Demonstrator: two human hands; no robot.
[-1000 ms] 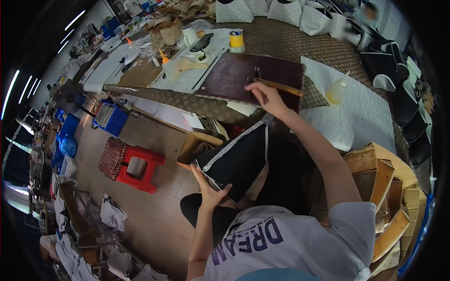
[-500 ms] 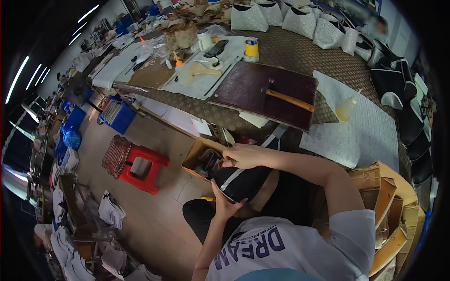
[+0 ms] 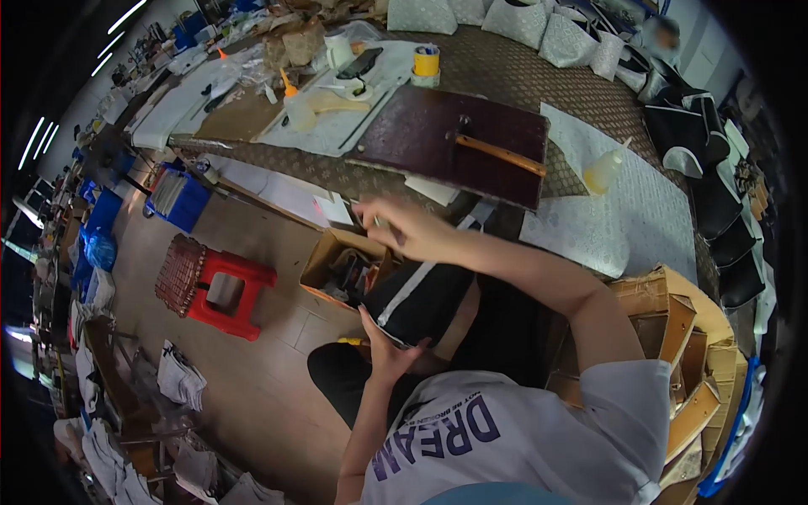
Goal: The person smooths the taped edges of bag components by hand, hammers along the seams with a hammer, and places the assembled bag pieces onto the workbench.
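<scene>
Across my lap lies a black bag-like piece (image 3: 427, 301), with a pale strip (image 3: 408, 292) running along it. My left hand (image 3: 391, 353) grips its near end, thumb and fingers around the edge. Above the far end, my right hand (image 3: 406, 232) is raised and apart from the piece, its fingers curled in and partly blurred. Something small and pale seems to be between them, too smeared to name. Just below that hand stands an open cardboard box (image 3: 324, 290) with dark small items inside.
A dark red board (image 3: 421, 126) with a wooden-handled tool (image 3: 501, 154) rests on the patterned table. Beside it is a squeeze bottle (image 3: 602, 174). A red stool (image 3: 240, 295) stands on the floor at left. Torn cardboard boxes (image 3: 673, 337) are at my right.
My right hand has lifted off the black piece and moved up and away over the box. My left hand keeps its grip. The whole view has shifted slightly.
</scene>
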